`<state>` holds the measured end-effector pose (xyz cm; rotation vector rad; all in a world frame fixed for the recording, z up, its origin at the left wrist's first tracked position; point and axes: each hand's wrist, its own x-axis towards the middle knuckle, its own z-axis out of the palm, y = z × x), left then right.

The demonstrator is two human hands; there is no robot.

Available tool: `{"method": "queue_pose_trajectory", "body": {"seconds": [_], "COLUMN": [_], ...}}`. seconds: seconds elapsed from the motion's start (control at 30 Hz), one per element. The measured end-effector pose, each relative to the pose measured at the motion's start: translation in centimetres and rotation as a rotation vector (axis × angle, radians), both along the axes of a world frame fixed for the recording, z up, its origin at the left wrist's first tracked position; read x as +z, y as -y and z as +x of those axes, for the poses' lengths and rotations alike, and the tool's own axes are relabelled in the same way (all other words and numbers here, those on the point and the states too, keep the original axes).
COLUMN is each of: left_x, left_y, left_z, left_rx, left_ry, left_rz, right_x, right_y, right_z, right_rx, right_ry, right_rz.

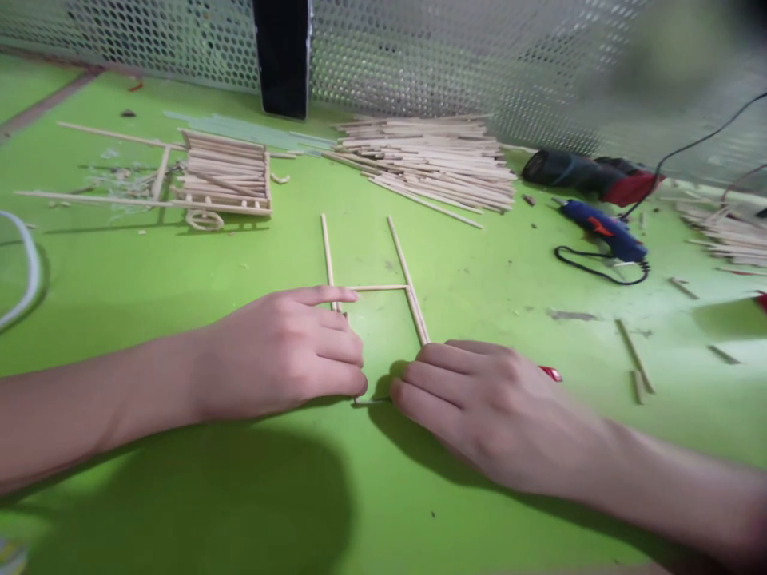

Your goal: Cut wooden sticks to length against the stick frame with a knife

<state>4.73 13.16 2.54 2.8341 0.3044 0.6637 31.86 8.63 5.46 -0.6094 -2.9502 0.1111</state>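
A frame of thin wooden sticks (377, 287) lies flat on the green table, with two long side sticks and crosspieces between them. My left hand (293, 351) is closed over its left side, the index finger stretched along the upper crosspiece and the other fingers curled. My right hand (479, 395) is closed around the lower end of the right side, with its fingertips hidden beneath. The near crosspiece (372, 402) shows between my two hands. A bit of something red (550, 374) sticks out behind my right hand.
A small stick-built cart (228, 172) stands at the back left, beside shavings. A large pile of sticks (431, 160) lies at the back middle. On the right are a blue glue gun (605, 230) with a cord, a black-and-red tool (587, 174) and loose sticks (635, 355).
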Motion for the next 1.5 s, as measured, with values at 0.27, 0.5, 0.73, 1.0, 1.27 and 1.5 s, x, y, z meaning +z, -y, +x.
{"method": "queue_pose_trajectory", "body": {"seconds": [0.27,0.5,0.73,1.0,1.27,1.5], "left_x": [-0.5,-0.3,-0.7,-0.2,-0.3,-0.8], "left_y": [-0.1,-0.7,-0.7,0.4,0.7,1.0], "left_z": [-0.5,-1.2,-0.7,-1.0,-0.9,-0.8], "left_rx": [-0.005,0.275,0.265,-0.074,-0.084,-0.025], "left_ry": [0.006,-0.079,-0.056,0.03,-0.026,0.008], "left_rz": [0.045,-0.04,0.03,-0.075,-0.135,-0.099], "right_x": [-0.1,-0.8,-0.8,-0.6,-0.3,-0.4], "right_y": [0.2,0.5,0.8,0.6,0.1,-0.2], "right_z": [0.0,0.4,0.9,0.9,0.6,0.3], "right_rx": [-0.009,-0.046,-0.073,-0.05,-0.017,-0.004], "right_ry": [-0.014,-0.041,-0.027,-0.038,-0.045,-0.071], "right_rz": [0.03,0.041,0.073,0.04,-0.024,-0.108]}}
